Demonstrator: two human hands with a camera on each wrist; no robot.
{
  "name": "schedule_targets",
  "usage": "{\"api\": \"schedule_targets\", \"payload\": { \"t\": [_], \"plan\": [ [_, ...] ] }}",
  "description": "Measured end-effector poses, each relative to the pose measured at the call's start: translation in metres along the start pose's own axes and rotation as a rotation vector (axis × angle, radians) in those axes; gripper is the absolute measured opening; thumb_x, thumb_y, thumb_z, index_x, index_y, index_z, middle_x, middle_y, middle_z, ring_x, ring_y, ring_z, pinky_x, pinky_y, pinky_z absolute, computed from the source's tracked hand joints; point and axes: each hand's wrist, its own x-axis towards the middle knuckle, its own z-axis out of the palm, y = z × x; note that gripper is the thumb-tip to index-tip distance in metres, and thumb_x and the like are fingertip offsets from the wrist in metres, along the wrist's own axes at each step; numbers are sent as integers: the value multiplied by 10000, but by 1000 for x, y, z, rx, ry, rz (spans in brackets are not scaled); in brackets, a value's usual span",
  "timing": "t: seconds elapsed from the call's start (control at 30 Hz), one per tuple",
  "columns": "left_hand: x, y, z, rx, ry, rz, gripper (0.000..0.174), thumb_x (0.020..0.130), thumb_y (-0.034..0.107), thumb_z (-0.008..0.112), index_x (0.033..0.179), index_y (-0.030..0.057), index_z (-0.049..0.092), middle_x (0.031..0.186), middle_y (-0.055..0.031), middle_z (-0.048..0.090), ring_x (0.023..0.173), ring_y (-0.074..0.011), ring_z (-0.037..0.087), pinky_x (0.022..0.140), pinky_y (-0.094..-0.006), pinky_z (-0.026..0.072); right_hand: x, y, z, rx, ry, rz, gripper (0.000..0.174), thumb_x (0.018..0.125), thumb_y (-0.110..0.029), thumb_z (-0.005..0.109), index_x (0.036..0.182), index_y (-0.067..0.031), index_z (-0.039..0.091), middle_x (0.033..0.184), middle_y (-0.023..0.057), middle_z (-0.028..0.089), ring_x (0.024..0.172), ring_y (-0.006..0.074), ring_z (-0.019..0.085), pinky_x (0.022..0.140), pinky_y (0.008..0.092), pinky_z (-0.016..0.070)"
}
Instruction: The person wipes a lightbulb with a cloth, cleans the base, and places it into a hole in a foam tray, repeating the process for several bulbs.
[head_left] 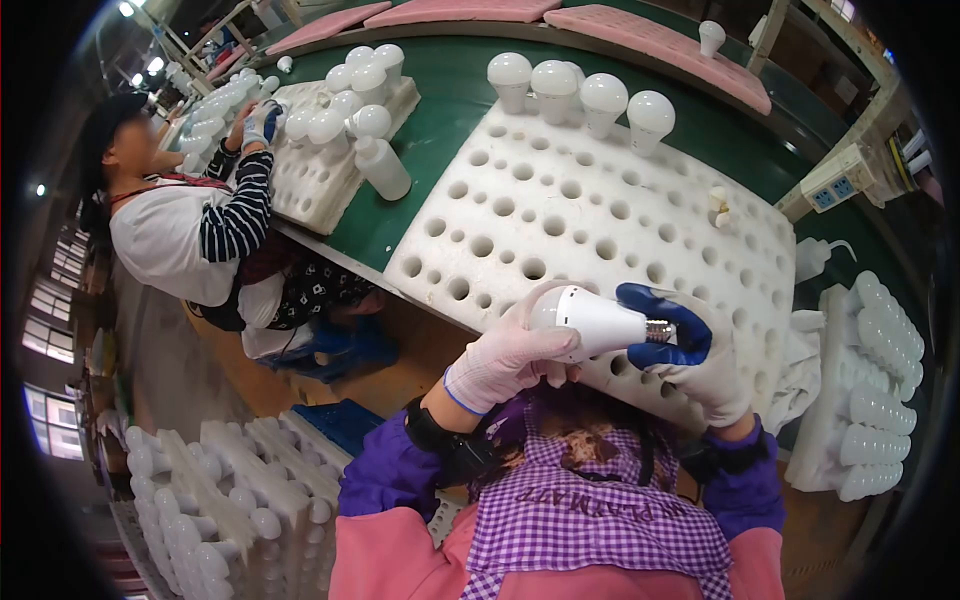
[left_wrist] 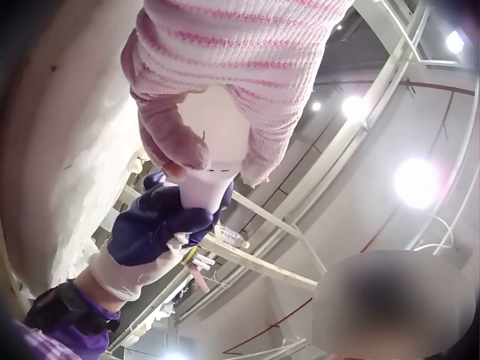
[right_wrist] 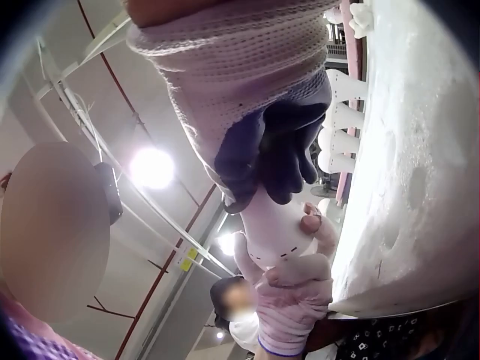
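A white LED bulb (head_left: 592,322) lies sideways between both hands, above the near edge of a white foam tray (head_left: 600,215) full of round holes. My left hand (head_left: 510,355), in a pale pink knit glove, grips the bulb's dome end. My right hand (head_left: 690,350), in a white glove with blue fingertips, pinches the metal screw base (head_left: 660,330). The left wrist view shows the pink glove (left_wrist: 217,112) wrapped round the bulb (left_wrist: 210,150) and the blue fingers (left_wrist: 161,225) below it. In the right wrist view the blue fingers (right_wrist: 274,154) clasp the bulb (right_wrist: 274,225).
Several bulbs (head_left: 580,90) stand at the tray's far edge. A green conveyor belt (head_left: 440,110) runs under the tray. Another worker (head_left: 190,210) at the left handles bulbs in a second foam tray (head_left: 320,180). More bulb-filled trays sit at right (head_left: 870,400) and lower left (head_left: 210,500).
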Motion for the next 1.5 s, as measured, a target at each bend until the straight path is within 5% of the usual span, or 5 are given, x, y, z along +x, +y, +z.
{"api": "schedule_targets", "payload": {
  "t": [0.7, 0.97, 1.17, 1.33, 1.5],
  "plan": [
    [3, -16, 7, 762, 234, 327, 853, 611, 170, 853, 1293, 14, 367, 1169, -135, 524, 1061, -215, 559, 901, -337, 479, 7, -10, 4, 417, 149, 392, 406, 810, -12, 665, 1202, 7, 561, 956, 28, 601, 788, 58, 541, 703, 202, 458],
    [14, -29, 21, 1467, 533, 632, 676, 597, 287, 821, 1135, 6, 524, 1009, -157, 582, 899, -306, 587, 780, -388, 493, 40, 19, -94, -862, 722, 139, 357, 807, -86, 586, 1159, -24, 589, 1125, 134, 577, 1030, 258, 591, 884, 313, 457],
    [27, -35, 27, 1547, 519, 599, 629, 569, 256, 833, 1087, 31, 555, 950, -128, 596, 865, -294, 576, 759, -396, 483, 72, 90, -127, -1381, 579, 219, 342, 828, -297, 594, 1080, -68, 617, 1164, 145, 560, 1113, 320, 496, 938, 398, 397],
    [26, -30, 29, 1563, 544, 510, 635, 563, 248, 837, 1087, 29, 552, 938, -127, 599, 867, -297, 576, 759, -397, 485, 70, 61, -97, -489, 565, 187, 201, 788, -130, 679, 961, -32, 651, 838, 39, 661, 727, 130, 607, 678, 283, 472],
    [28, -35, 27, 1557, 537, 561, 656, 560, 244, 845, 1101, 32, 540, 955, -123, 597, 860, -287, 578, 746, -394, 485, 27, 4, -34, -29, 447, 203, 240, 789, -105, 695, 991, 6, 630, 840, 58, 645, 736, 97, 576, 690, 238, 477]
  ]
}}
